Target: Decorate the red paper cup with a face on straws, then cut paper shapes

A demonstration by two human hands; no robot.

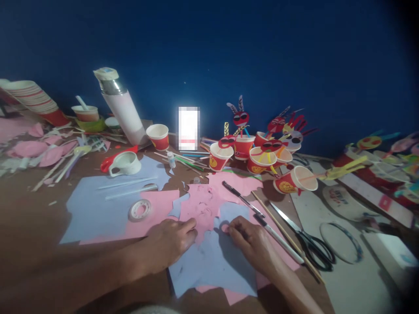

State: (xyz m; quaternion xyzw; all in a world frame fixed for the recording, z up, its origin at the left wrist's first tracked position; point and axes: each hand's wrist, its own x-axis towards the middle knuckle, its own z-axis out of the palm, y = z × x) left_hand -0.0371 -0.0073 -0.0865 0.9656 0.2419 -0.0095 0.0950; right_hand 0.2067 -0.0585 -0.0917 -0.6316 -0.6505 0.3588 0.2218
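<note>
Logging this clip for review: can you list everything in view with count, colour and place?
pink cutout: one, pink, under right fingertips
blue paper: one sheet, light blue, beneath both hands
pink paper: several pieces, centre
tape roll: one, clear, left of centre
scissors: one, black handles, right
pens: two, black and white, right of hands
decorated cups: several, red and white, back
flask: one, white, back left
left hand: flat on paper
right hand: pressing cutout

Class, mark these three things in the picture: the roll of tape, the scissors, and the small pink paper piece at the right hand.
Roll of tape (140,209), head view, on its ring.
Scissors (313,248), head view, on the black handles.
Small pink paper piece (224,227), head view, on its middle.
</note>
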